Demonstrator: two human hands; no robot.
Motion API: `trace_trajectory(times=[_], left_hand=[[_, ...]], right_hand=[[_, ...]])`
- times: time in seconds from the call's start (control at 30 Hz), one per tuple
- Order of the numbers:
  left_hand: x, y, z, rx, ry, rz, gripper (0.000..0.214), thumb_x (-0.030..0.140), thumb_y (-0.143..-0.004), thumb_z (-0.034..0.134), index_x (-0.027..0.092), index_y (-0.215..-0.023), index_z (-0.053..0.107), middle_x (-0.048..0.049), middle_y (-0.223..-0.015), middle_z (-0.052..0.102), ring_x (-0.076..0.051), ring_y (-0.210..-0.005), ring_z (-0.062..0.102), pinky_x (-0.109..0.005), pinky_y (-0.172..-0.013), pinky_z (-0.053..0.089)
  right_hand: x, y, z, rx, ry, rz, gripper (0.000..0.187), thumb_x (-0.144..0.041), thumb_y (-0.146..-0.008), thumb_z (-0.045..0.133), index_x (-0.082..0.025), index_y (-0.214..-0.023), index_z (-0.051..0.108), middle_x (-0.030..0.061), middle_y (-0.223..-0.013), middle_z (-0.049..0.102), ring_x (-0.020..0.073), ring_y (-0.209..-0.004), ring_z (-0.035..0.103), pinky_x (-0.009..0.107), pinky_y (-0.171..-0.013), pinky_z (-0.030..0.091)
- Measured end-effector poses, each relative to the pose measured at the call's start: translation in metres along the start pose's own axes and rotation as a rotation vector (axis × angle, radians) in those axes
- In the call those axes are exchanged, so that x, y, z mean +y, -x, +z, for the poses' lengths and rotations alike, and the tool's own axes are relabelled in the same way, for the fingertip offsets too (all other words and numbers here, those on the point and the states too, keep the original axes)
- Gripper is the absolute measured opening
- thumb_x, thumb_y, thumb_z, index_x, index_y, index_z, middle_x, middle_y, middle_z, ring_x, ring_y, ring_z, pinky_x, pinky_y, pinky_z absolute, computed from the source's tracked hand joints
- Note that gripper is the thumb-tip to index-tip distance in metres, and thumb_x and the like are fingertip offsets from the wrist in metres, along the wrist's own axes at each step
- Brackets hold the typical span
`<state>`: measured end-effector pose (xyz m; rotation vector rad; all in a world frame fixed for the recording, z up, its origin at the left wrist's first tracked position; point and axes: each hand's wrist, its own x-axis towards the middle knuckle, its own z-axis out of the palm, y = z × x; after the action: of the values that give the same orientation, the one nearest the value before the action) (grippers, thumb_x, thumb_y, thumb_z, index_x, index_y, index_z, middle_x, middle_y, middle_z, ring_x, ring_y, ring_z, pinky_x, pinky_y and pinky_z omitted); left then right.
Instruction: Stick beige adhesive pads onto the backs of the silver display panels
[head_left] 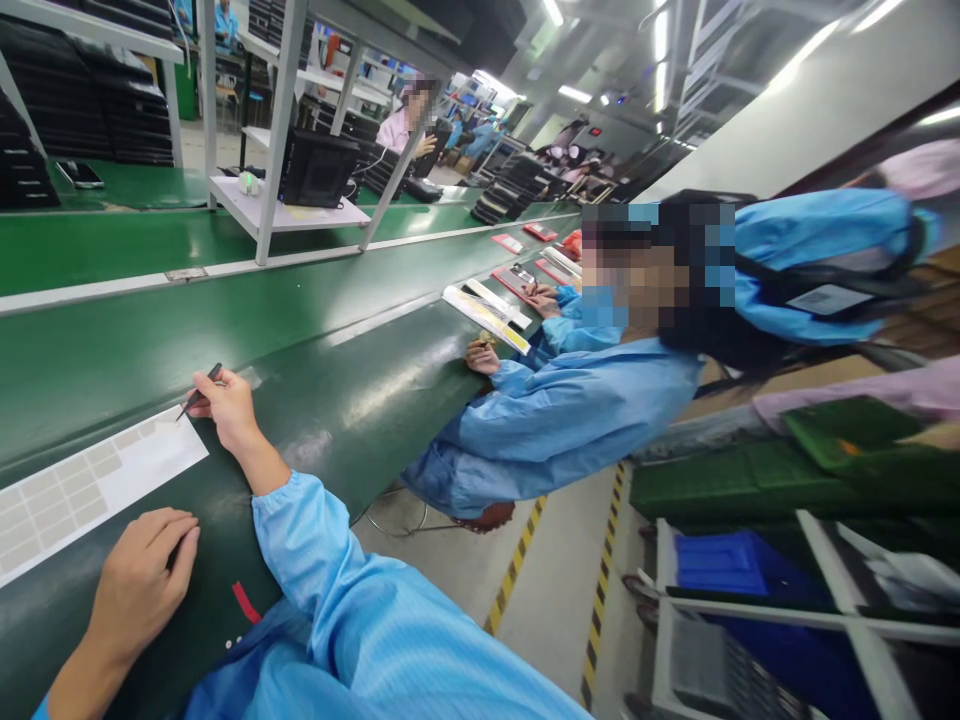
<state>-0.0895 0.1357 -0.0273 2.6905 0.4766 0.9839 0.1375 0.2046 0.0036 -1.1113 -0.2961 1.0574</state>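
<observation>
The right hand (229,408) is closed in a pinch, thumb and fingers gripping a slim black tool (189,405) that looks like tweezers; its tip points down at the far right corner of a white sheet (154,470), though whether it touches there is too small to tell. The left hand (146,570) is loosely curled, a gap showing between thumb and fingers, with nothing visible in its grasp; it sits just beside the sheet's near edge. The sheet lies flat on the green table (352,400), its grey labels (49,505) in rows, its left end running out of view. Right of the right hand, a stretch of green surface reaches to a co-worker's hand (482,357) and the white-and-yellow strips (487,318) beside it. The table's near edge slants between the two people. A small red strip (245,603) lies near the wearer's body, right of the left hand.
</observation>
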Motion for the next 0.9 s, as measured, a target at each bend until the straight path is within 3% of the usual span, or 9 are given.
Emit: trace_trajectory(times=[0.9], left_hand=[[-0.001, -0.0007, -0.0023, 0.005, -0.006, -0.007, 0.01, 0.02, -0.103, 0.062, 0.018, -0.109, 0.069, -0.0067, -0.108, 0.073, -0.021, -0.101, 0.069, -0.038, -0.098, 0.053]], right_hand=[[-0.0028, -0.0025, 0.0003, 0.0, -0.025, -0.001, 0.018, -0.022, -0.101, 0.067, -0.012, -0.099, 0.052, 0.005, -0.082, 0.064, 0.0134, -0.061, 0.063, 0.018, -0.052, 0.05]])
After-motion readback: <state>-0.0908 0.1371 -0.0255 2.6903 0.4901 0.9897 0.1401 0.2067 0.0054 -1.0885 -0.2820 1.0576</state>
